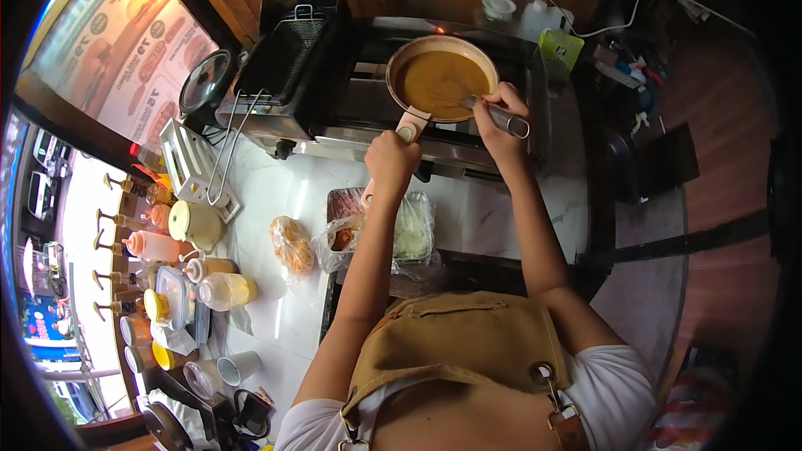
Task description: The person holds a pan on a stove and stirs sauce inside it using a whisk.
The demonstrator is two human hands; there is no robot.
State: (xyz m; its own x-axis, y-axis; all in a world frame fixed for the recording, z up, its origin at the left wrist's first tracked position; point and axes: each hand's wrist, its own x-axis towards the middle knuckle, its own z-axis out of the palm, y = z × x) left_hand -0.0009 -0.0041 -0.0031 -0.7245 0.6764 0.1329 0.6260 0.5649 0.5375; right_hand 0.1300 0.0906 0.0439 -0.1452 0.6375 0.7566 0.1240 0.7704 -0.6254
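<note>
A round pan [493, 75] with a pale rim sits on the stove, holding brown sauce [439, 79]. My left hand [391, 159] is closed around its pinkish handle [410, 126]. In my right hand [504, 121] is a whisk [508, 122], its grey handle pointing toward the lower right. The whisk's wires dip into the sauce near the pan's right side and are partly hidden there. Below my left forearm lie a plastic-wrapped tray of pale green shreds [413, 225] and another wrapped container [344, 200], partly covered by the arm.
Left of the pan stands a fryer with a wire basket [292, 54]; a glass lid [205, 81] leans beside it. Bottles, including a pink squeeze bottle [154, 246], and tubs crowd the counter's left side. A bagged food item [292, 244] lies mid-counter. A green pouch [560, 54] stands right of the stove.
</note>
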